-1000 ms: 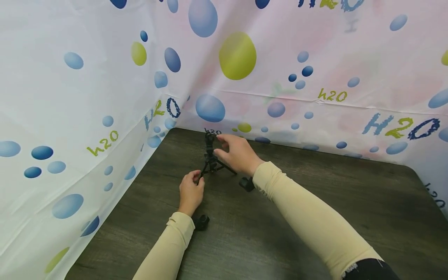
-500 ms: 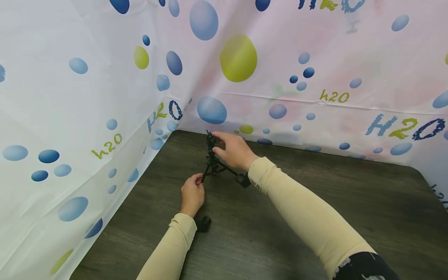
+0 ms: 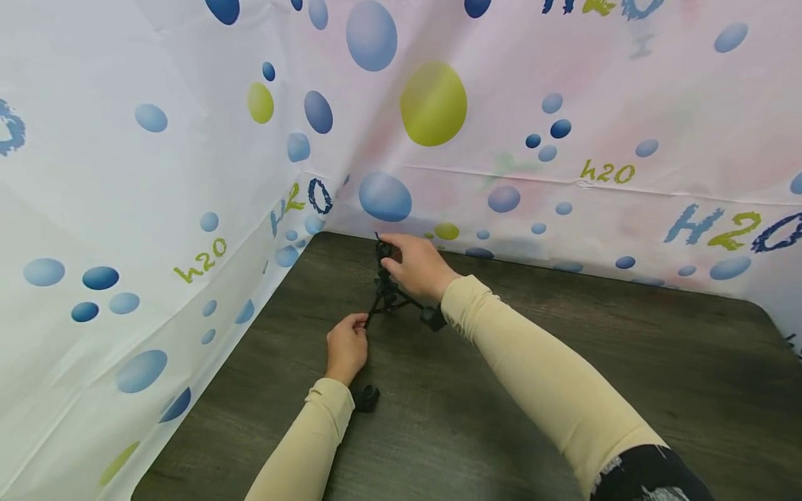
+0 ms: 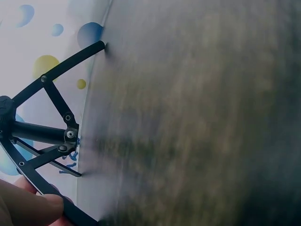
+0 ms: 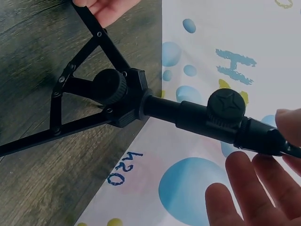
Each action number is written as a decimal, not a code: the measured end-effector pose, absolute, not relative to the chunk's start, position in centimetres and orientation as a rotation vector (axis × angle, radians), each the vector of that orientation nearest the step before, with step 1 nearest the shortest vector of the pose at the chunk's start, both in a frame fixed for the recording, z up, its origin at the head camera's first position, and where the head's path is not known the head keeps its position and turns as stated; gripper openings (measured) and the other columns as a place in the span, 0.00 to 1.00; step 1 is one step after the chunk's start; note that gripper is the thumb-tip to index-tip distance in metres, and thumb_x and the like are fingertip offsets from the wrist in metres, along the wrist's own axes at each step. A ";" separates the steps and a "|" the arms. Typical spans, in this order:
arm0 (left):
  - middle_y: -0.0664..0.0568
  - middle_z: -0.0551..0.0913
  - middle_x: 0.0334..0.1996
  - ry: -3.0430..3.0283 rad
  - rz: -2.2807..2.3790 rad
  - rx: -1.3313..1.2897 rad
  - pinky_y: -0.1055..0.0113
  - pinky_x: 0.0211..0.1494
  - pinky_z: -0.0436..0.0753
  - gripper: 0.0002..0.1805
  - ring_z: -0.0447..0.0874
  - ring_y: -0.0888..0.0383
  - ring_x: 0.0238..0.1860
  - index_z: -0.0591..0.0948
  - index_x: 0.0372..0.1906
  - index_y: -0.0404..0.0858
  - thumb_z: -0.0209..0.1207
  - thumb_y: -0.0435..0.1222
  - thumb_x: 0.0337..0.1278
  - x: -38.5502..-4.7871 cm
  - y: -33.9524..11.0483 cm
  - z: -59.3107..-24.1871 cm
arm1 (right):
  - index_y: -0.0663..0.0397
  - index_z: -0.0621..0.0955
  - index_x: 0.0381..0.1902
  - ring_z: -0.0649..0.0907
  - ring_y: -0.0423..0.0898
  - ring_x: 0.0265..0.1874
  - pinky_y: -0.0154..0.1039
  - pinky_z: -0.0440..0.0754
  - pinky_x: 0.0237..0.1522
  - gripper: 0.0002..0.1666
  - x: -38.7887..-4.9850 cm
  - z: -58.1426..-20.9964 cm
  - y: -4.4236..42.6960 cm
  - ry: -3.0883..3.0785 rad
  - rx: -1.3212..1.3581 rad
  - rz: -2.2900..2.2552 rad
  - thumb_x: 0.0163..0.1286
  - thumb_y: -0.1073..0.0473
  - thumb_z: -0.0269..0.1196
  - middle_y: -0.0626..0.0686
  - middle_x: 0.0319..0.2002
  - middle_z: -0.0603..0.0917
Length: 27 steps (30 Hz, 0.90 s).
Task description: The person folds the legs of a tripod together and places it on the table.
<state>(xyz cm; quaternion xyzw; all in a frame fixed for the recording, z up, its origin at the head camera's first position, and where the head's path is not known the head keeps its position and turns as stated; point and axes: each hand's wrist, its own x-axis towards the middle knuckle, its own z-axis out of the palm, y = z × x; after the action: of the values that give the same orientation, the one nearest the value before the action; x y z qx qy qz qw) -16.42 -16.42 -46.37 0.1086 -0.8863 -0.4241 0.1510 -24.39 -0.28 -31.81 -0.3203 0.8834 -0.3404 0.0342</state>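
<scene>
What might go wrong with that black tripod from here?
The left grip pinches one leg, so an uneven tug might tip the tripod. The right grip is at its top end, so pushing sideways there could unbalance it. The patterned backdrop is close behind; a topple that way might strike it.

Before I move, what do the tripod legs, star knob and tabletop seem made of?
Tripod legs: probably painted metal, satin black; thin flat bars with pale rivets. Star knob: likely molded plastic, matte black, given its ribbed edge. Tabletop: dark wood look, perhaps laminate; grain shows, but real wood isn't ruled out.
</scene>
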 end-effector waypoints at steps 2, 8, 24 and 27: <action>0.42 0.86 0.41 -2.547 -1.204 0.309 0.51 0.52 0.81 0.13 0.85 0.46 0.44 0.85 0.48 0.30 0.53 0.21 0.66 -16.5 -16.4 -46.3 | 0.55 0.65 0.75 0.84 0.47 0.46 0.44 0.80 0.50 0.30 -24.5 -31.7 -0.3 2.724 -0.997 -1.036 0.79 0.58 0.55 0.57 0.63 0.77; 0.43 0.86 0.39 -2.568 -1.160 0.306 0.51 0.52 0.80 0.13 0.84 0.45 0.44 0.84 0.45 0.31 0.54 0.21 0.62 -16.5 -16.3 -46.1 | 0.58 0.64 0.76 0.76 0.46 0.26 0.45 0.73 0.38 0.29 -24.7 -31.6 -0.3 2.713 -1.077 -0.996 0.80 0.62 0.51 0.57 0.49 0.81; 0.45 0.87 0.34 -2.614 -1.112 0.372 0.51 0.45 0.82 0.06 0.86 0.48 0.39 0.86 0.41 0.32 0.62 0.28 0.62 -16.0 -16.5 -46.0 | 0.59 0.64 0.75 0.80 0.50 0.43 0.48 0.76 0.49 0.28 -25.0 -31.8 -0.1 2.679 -1.125 -0.965 0.81 0.61 0.49 0.60 0.65 0.74; 0.46 0.87 0.34 -2.638 -1.088 0.396 0.52 0.43 0.83 0.05 0.86 0.48 0.38 0.86 0.40 0.33 0.63 0.29 0.63 -15.9 -16.5 -46.1 | 0.60 0.64 0.75 0.80 0.49 0.39 0.48 0.75 0.46 0.28 -24.9 -31.8 0.0 2.681 -1.130 -0.969 0.81 0.61 0.49 0.60 0.64 0.75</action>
<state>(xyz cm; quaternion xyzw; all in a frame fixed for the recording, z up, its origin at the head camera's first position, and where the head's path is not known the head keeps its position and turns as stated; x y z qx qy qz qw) -15.94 -16.49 -46.06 0.1361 -0.9080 -0.3743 0.1301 -24.91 -0.05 -31.76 -0.3681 0.8737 -0.3158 0.0376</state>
